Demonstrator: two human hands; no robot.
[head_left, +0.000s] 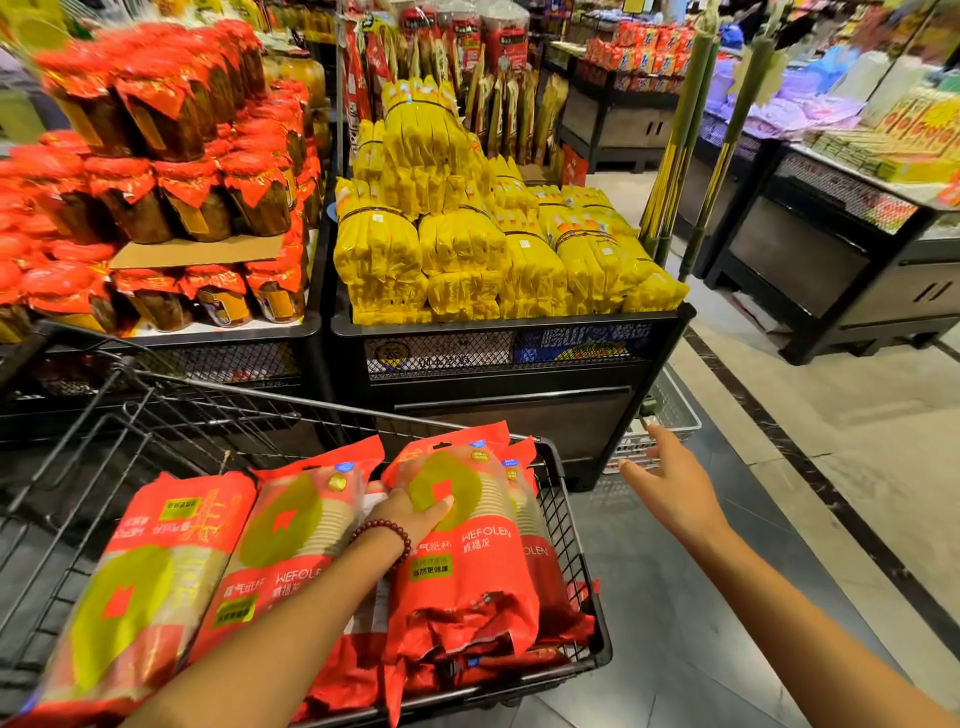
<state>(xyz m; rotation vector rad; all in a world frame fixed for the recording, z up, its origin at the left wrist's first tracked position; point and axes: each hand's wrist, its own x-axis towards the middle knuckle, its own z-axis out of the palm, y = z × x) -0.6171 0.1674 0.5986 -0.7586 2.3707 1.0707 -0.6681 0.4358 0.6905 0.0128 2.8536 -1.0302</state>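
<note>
The left hand (410, 514) lay in the cart (565, 525) at about 6 o'clock in the view, a bead bracelet at its wrist. It was grasping the upright red pack of paper cups (467, 566). The thumb pressed on the green disc printed on the pack's front, and the other fingers went out of sight behind its left edge. That pack stood against the cart's right wall, with a similar pack just behind it toward 3 o'clock. Two more red packs (156, 571) lay beside it toward 9 o'clock.

The right hand (670, 480) was released and held nothing. Its fingers (638, 471) were spread in the air at about 4 o'clock, outside the cart. They pointed toward a wire basket (672, 410) at the foot of the black display stand (519, 410).

Yellow packets (467, 249) were heaped on that stand at 12 o'clock. Red-capped jars (171, 156) were stacked at 10 o'clock.

The work looked to be at an early stage. The pack was gripped but seemed to sit among the others, not yet lifted. All the visible packs were in the cart. Carrying the pack out and placing it remained to be done.
</note>
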